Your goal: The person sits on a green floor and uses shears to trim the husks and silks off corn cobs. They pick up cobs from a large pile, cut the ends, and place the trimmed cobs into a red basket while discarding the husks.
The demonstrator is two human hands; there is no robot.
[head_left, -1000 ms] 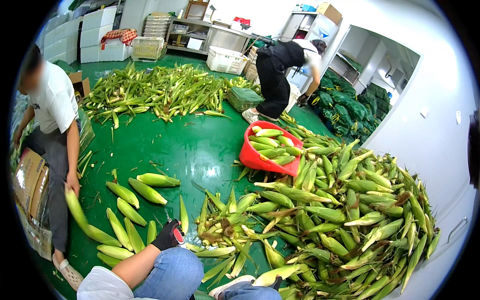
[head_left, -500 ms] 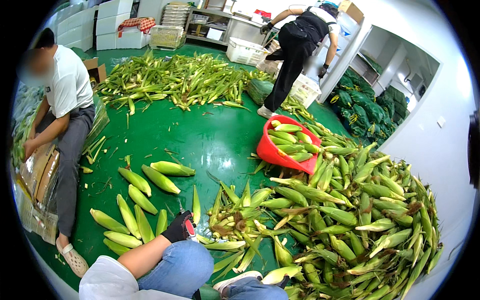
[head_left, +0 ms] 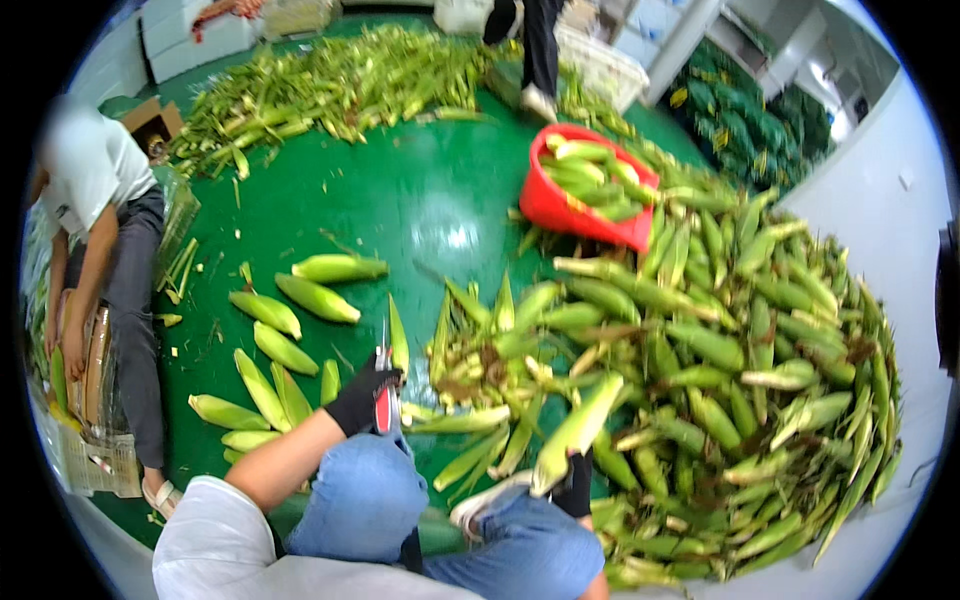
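My left hand (head_left: 362, 400), in a black fingerless glove, grips a red-handled cutting tool (head_left: 386, 406), its narrow metal blade pointing up. My right hand (head_left: 572, 482), also gloved, holds a pale green corn ear (head_left: 575, 433) upright at a slant above my bent leg. Several husked-on ears (head_left: 282, 345) lie on the green floor left of the tool. Trimmed leaves, stubs and brown silk (head_left: 465, 350) lie between my hands, beside a large heap of corn (head_left: 715, 420) on the right.
A red tub (head_left: 540, 195) of corn rests tipped against the heap. A leaf pile (head_left: 330, 85) lies at the back. A seated person (head_left: 105, 180) works at far left; another person (head_left: 540, 50) stands behind the tub. Green sacks (head_left: 730, 120) fill the doorway.
My view has tilted down. My right hand has risen into view with the corn ear, and my left hand has raised the tool. The seated person's arms and the standing person have moved.
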